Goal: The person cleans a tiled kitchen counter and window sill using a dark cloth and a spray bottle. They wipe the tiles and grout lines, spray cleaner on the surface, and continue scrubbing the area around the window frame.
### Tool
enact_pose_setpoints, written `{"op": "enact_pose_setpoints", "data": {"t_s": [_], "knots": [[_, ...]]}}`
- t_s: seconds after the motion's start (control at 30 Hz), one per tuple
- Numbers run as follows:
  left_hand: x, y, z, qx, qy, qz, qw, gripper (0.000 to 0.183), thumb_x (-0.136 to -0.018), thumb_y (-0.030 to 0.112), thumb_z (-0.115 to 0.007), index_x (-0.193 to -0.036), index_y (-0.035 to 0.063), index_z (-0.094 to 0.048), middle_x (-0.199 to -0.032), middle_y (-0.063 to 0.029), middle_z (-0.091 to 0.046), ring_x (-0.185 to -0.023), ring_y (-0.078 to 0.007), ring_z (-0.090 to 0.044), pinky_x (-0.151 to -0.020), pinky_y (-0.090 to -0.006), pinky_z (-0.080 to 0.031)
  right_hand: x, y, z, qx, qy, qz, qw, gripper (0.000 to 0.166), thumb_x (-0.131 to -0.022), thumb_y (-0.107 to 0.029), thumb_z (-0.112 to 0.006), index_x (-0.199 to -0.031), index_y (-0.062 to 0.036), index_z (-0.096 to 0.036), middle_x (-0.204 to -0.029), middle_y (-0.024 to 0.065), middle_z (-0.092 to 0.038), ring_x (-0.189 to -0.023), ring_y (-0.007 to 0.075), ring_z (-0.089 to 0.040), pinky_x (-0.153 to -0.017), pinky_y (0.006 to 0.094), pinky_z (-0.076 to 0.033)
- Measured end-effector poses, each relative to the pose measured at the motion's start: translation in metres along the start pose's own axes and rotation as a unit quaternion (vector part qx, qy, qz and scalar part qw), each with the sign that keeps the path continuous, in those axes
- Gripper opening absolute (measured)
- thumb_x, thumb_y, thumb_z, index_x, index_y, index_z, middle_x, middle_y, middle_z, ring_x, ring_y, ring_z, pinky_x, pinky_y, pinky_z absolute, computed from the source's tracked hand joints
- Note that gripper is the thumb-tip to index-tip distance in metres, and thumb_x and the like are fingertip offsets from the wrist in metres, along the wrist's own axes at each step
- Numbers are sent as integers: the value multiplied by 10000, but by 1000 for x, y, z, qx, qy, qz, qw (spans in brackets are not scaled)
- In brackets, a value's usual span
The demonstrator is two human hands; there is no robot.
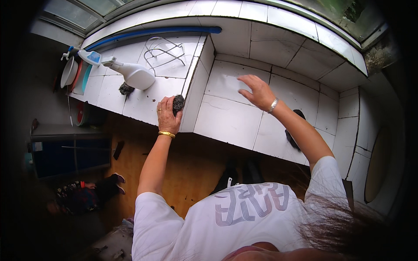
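My left hand (pixel 168 114) is closed around a dark steel-wool scouring pad (pixel 178 103) at the edge of the raised white-tiled counter (pixel 143 107). A second dark scouring pad (pixel 125 88) lies farther left, beside a white spray bottle (pixel 138 75). My right hand (pixel 256 91) is over the lower white-tiled surface (pixel 228 120), fingers apart and holding nothing. Whether it touches the tiles, I cannot tell. Behind the spray bottle stands a metal wire rack (pixel 163 53). A black object (pixel 290 140) lies partly hidden under my right forearm.
A blue pipe (pixel 183 30) runs along the back ledge. Another spray bottle (pixel 89 57) and several basins (pixel 69 72) are at the far left. A tiled step separates the two counter levels. Another person (pixel 88 195) is at the lower left, near a dark cabinet (pixel 72 153).
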State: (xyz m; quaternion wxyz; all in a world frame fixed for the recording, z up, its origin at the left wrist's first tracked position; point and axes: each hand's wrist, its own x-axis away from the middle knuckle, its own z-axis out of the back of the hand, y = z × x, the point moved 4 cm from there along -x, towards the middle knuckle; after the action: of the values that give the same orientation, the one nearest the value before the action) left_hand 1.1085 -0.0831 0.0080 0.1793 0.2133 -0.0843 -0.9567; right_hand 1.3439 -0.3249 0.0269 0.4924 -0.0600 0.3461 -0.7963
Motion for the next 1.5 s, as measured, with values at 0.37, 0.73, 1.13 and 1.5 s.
{"op": "enact_pose_setpoints", "data": {"t_s": [0.37,0.73,1.13,1.5], "knots": [[-2,2,-1,11,3,-1,1000,612,-730,207,-695,-1259,57,-426,-1203,-137,-444,-1203,-326,-412,-1059,-514,-284,-247,-238,-112,-250,78,90,961,820,-606,-424,-814,-1212,7,-470,-1193,210,-522,-1154,347,-482,-974,381,-417],[3,-9,-15,17,-18,-1,1000,524,-816,265,-584,-1240,-28,-489,-1264,-207,-443,-1235,-379,-378,-1103,-511,-236,-270,-253,-151,-349,126,-9,928,467,-611,-296,-828,-970,-100,-602,-839,112,-668,-794,273,-644,-726,332,-499],[7,-12,-13,-4,-15,-23,1000,606,-771,144,-661,-1328,88,-430,-1261,-160,-486,-1215,-341,-430,-1075,-497,-266,-155,-131,-20,-627,45,-35,777,446,-642,-164,-865,-991,10,-648,-899,88,-673,-771,144,-639,-699,275,-533],[2,-10,-14,43,-12,5,999,562,-809,133,-624,-1332,70,-427,-1278,-200,-451,-1216,-375,-400,-1034,-470,-315,30,72,5,-575,87,-188,792,548,-606,-68,-820,-1116,-65,-622,-1033,58,-676,-960,163,-618,-904,335,-471]]}}
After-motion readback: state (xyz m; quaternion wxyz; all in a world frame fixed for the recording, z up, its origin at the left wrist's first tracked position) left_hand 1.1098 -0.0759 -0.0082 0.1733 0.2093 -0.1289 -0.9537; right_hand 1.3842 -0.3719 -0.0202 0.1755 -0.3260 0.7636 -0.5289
